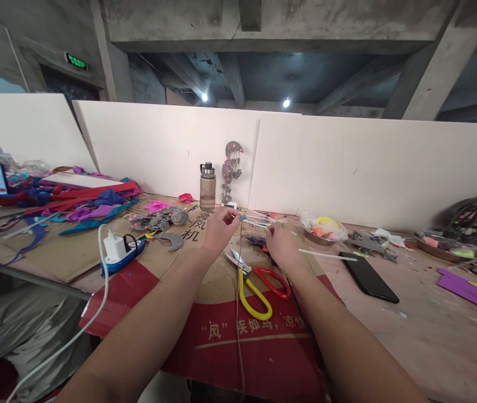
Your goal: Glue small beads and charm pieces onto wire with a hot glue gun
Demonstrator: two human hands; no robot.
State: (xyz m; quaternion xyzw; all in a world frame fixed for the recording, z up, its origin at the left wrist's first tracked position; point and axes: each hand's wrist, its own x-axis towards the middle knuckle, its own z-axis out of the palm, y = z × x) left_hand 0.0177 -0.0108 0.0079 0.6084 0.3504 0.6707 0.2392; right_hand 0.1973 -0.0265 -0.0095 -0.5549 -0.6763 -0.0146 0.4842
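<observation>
My left hand point(221, 226) is closed in a pinch on a small teal piece point(242, 217). From that piece a thin grey cord point(237, 319) hangs down past the scissors to the bottom of the view. My right hand point(282, 243), slightly blurred, has its fingers curled together; what they hold is hidden. Beneath it shows part of a dark blue tool point(257, 240), with a whitish stick point(326, 255) sticking out to the right. Between my forearms lie scissors point(244, 270) with one yellow and one red handle, blades parted, on printed cardboard point(217, 358).
A power strip point(123, 256) with a white plug and cable stands left. Behind are a water bottle point(207, 187) and a grey moon-shaped hanging ornament point(233, 168). A black phone point(370, 278) and a bowl point(324, 230) lie right. Coloured fabric point(91, 201) is heaped far left.
</observation>
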